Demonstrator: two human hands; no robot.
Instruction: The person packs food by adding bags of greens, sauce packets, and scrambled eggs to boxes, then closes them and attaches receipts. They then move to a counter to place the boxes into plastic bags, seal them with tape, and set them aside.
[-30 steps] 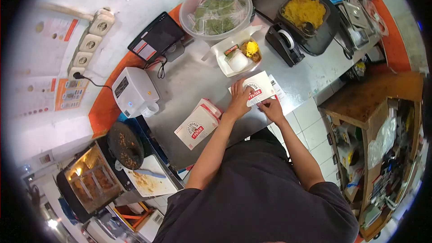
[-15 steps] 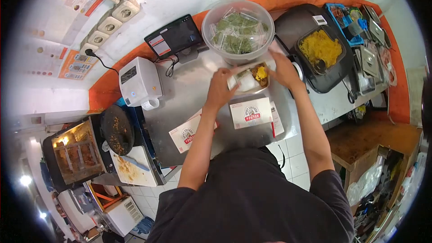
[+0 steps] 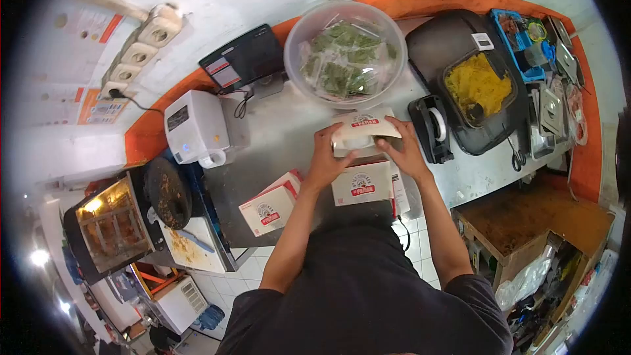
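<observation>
A white paper food box (image 3: 365,126) with a red and black printed lid sits between my hands on the steel counter. Its lid is bent partway over, and a little of the white contents shows in the gap below. My left hand (image 3: 328,161) grips the box's left side, thumb at the front edge. On the right side my right hand (image 3: 407,156) holds it likewise, fingers on the lid's corner. Just in front stands a closed box (image 3: 362,184) with the same print. Another printed box (image 3: 268,210) lies beside my left forearm.
A clear tub (image 3: 294,59) of bagged green leaves stands behind the box. To the right are a tape dispenser (image 3: 430,130), a container of yellow food (image 3: 478,85) and scissors (image 3: 518,156). A tablet (image 3: 243,56) and white printer (image 3: 197,128) stand left.
The box's lid has come over the rice and yellow food, which showed before. Both hands have shifted down to the box's front corners.
</observation>
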